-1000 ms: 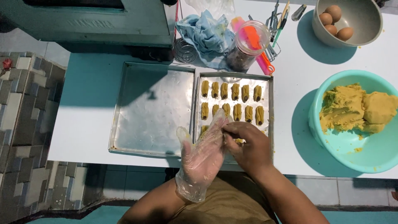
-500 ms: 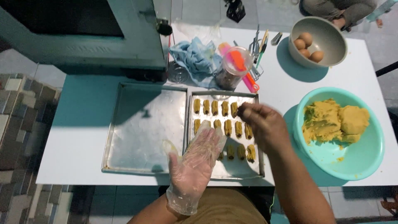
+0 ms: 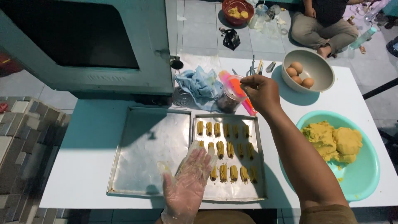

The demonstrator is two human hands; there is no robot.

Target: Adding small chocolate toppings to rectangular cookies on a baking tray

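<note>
Reaching toward twelve o'clock, the right hand (image 3: 260,92) hovers over a jar (image 3: 229,99) with a pink and orange tool; its fingers are pinched together, though whether they hold anything I cannot tell. The gloved left hand (image 3: 188,182) lies flat, fingers spread, on the baking tray (image 3: 259,161) of dough pieces (image 3: 226,153). At three o'clock sits a teal bowl (image 3: 365,174) of dough, with an egg bowl (image 3: 319,68) at one o'clock, an empty tray (image 3: 145,157) at nine.

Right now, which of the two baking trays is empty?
The left baking tray, bare metal beside the gloved left hand. The right baking tray holds rows of ridged dough pieces.
</note>
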